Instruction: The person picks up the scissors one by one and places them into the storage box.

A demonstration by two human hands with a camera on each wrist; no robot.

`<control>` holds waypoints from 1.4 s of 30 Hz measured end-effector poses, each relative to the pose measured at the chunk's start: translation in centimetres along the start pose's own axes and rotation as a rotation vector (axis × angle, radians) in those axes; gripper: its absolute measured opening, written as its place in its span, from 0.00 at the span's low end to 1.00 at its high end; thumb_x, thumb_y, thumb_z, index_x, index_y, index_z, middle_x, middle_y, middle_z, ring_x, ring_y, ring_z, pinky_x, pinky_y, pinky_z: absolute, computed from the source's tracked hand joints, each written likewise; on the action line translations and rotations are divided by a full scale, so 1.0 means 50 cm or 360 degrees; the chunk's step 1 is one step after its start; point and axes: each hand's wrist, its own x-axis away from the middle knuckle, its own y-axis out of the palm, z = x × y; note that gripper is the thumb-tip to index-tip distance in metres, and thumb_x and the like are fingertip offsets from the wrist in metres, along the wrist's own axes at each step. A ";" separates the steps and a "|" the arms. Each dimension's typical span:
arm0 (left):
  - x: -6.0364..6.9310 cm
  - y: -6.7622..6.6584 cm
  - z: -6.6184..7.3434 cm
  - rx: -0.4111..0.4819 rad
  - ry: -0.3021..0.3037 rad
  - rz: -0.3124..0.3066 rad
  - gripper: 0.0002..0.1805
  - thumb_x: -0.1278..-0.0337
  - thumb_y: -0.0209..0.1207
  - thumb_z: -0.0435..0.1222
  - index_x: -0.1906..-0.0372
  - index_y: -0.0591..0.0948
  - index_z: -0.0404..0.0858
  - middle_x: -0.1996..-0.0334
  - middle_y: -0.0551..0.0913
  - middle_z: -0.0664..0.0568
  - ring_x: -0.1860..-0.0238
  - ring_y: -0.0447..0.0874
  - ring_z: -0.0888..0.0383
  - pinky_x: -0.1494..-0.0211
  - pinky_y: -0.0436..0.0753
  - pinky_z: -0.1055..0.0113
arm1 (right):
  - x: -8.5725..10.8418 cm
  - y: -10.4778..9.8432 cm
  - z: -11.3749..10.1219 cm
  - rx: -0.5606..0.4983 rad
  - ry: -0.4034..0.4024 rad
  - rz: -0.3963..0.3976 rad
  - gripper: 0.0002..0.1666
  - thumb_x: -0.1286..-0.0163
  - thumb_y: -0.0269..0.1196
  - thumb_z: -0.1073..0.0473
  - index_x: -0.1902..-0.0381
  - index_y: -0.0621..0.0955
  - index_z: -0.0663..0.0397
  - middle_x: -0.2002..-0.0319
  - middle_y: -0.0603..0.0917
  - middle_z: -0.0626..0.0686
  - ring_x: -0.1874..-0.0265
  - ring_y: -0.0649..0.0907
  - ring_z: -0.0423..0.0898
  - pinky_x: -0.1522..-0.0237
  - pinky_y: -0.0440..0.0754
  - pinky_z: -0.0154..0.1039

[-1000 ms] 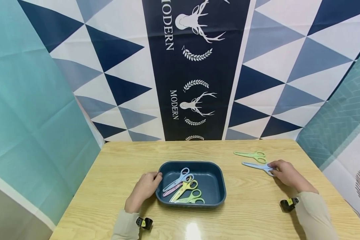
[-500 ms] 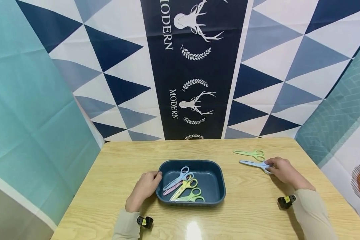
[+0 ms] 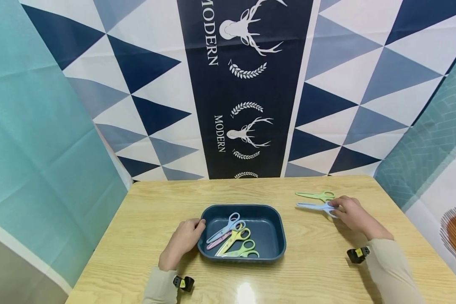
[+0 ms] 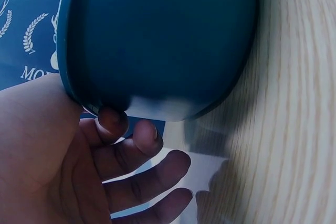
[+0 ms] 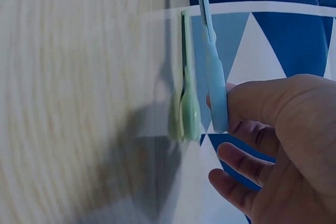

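Observation:
A dark blue tray (image 3: 266,236) stands on the table, holding a blue pair of scissors (image 3: 219,233), a yellow pair (image 3: 228,242), a green pair (image 3: 237,252) and a partly covered pink pair. My left hand (image 3: 186,236) grips the tray's left rim, thumb over the edge; its other fingers spread below the wall in the left wrist view. Over on the right, my right hand (image 3: 353,213) pinches the handle of light blue scissors (image 5: 215,77) between thumb and index finger. They appear raised off the table in the right wrist view. Just behind lie green scissors (image 3: 311,195).
The wooden table (image 3: 156,202) reaches back to a patterned cloth wall (image 3: 247,84) with deer heads and triangles. A teal cloth (image 3: 53,147) hangs along the left side.
My right hand has shifted left with the light blue scissors, bringing them nearer the green pair and the tray. The left hand and the tray stay where they were.

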 end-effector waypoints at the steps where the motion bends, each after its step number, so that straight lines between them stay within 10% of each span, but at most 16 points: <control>1: 0.000 0.000 0.001 -0.0001 0.0002 0.0003 0.23 0.21 0.49 0.44 0.79 0.70 0.44 0.83 0.63 0.58 0.80 0.66 0.61 0.75 0.65 0.69 | -0.001 -0.001 -0.005 0.0000 -0.0001 0.0001 0.13 0.31 0.64 0.69 0.51 0.84 0.72 0.54 0.83 0.71 0.52 0.80 0.71 0.49 0.74 0.68; 42: -0.001 -0.003 0.003 0.0032 0.0013 -0.0002 0.22 0.22 0.49 0.41 0.80 0.69 0.43 0.83 0.63 0.58 0.81 0.65 0.62 0.76 0.64 0.70 | -0.043 -0.023 -0.108 -0.0023 -0.0114 0.0100 0.11 0.32 0.65 0.69 0.53 0.84 0.70 0.58 0.85 0.65 0.44 0.72 0.76 0.39 0.62 0.71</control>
